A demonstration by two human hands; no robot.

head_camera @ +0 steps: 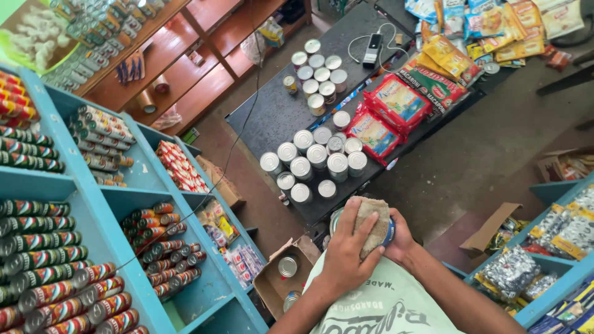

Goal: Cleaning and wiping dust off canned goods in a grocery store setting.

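**Tin can under the cloth, both hands on it**

Tin can (388,232) sits low in the middle of the view, right in front of the person's chest, gripped between two hands and mostly covered. Start big, though: the blue shelving (93,204) fills the whole left side, rows of red, green and silver cans lying on their sides in every compartment. Far and centre, the dark table (272,114) runs away from us, and on it two clusters of silver-topped cans (312,161), one near, one farther back. Just right of those lie the red pasta packets (396,102), overlapping each other, with yellow snack bags beyond. A phone with a white cable (372,49) rests at the far end of the table.

Down at the near left of the hands, an open cardboard box (281,281) holds a couple of cans. Another blue shelf (557,272) on the right carries silvery packets.

Now the hands. The left hand (346,256) has its fingers curled over a beige cloth (374,226), pressing it onto the top of the can. The right hand (401,241) wraps around the can's far side, fingers closed on it, only a strip of blue label and a silver rim showing.
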